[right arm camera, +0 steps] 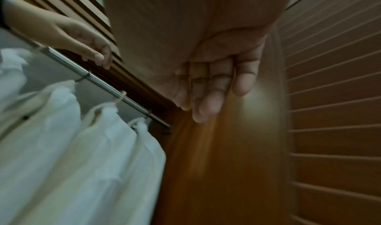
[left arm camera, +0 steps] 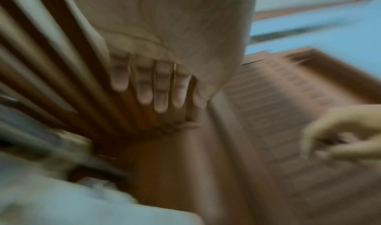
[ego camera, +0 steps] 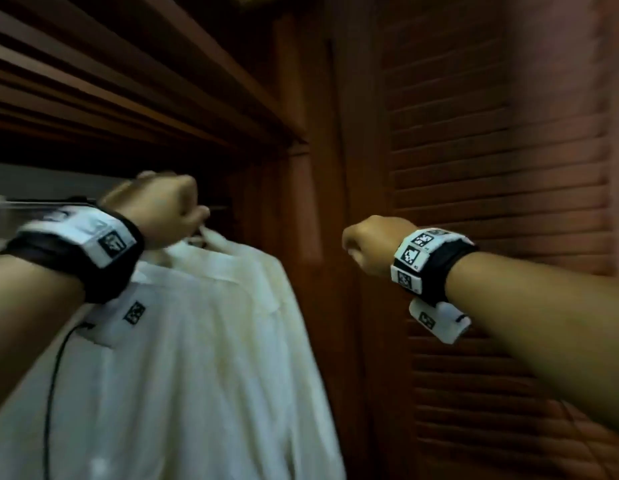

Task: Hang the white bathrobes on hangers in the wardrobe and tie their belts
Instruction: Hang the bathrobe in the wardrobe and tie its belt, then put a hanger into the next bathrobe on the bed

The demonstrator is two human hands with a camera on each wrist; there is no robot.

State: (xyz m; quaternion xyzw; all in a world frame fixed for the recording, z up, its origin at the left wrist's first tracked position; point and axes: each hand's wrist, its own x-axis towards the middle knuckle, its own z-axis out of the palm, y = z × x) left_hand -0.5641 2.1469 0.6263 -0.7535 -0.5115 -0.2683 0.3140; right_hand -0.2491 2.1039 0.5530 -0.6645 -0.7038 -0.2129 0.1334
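Observation:
Several white bathrobes [ego camera: 197, 341] hang side by side on hangers from a metal rail [right arm camera: 103, 83] inside the wardrobe. In the right wrist view the bathrobes [right arm camera: 82, 147] fill the lower left, and their hanger hooks [right arm camera: 121, 96] loop over the rail. My left hand [ego camera: 169, 209] is raised just above the collar of the nearest robe. In the right wrist view this left hand [right arm camera: 90, 49] hovers by the rail with relaxed fingers and holds nothing. My right hand [ego camera: 370, 244] floats apart to the right, its fingers [right arm camera: 214, 88] loosely curled and empty. The belts are not visible.
A slatted wooden shelf [ego camera: 110, 81] runs overhead. The wardrobe's side post [ego camera: 301, 202] stands between the robes and a louvred door [ego camera: 491, 168] behind my right hand. A black cable [ego camera: 55, 375] hangs from my left wrist in front of the robes.

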